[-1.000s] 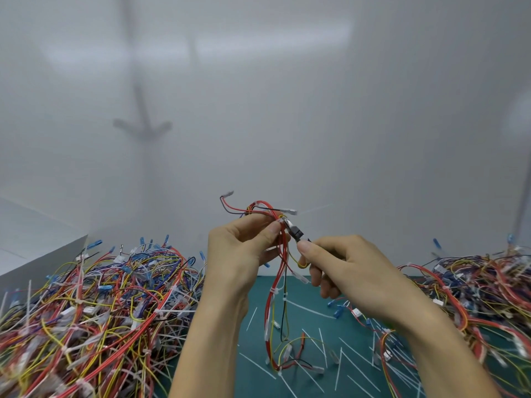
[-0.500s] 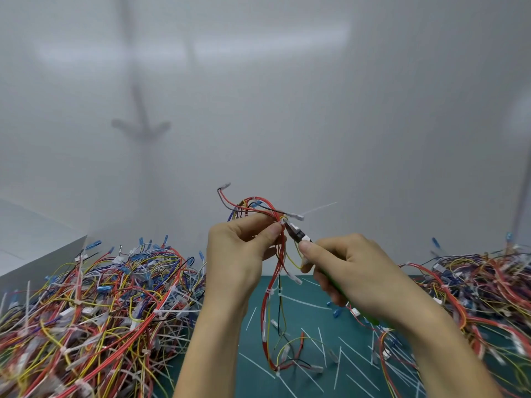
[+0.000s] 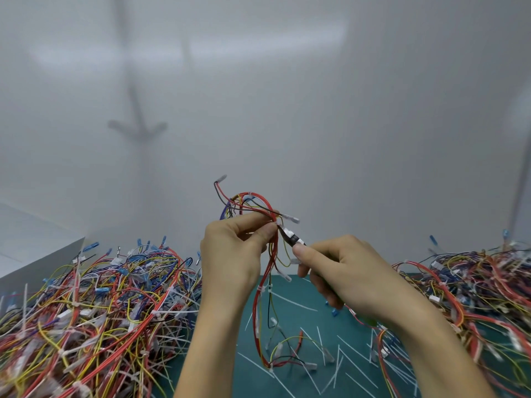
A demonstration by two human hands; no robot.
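Head view, harness-trimming bench, largest item first.

- Green mat (image 3: 304,320): bare strip down the middle.
- Left heap of wire harnesses (image 3: 94,311): along the mat's left edge, long white tie tails sticking out; likely untrimmed.
- Right heap of wire harnesses (image 3: 474,288): along the right edge; whether finished, cannot tell.
- Held harness (image 3: 268,271): raised over the mat's middle, lower loops trailing onto it.
- Left hand (image 3: 232,254): pinching the harness near its top.
- Right hand (image 3: 344,271): curled round small cutters (image 3: 291,239), tip against a cable tie beside the left thumb.
- Cut tie tails (image 3: 293,301): scattered mid-mat; many trims done.

Judged mid-batch.
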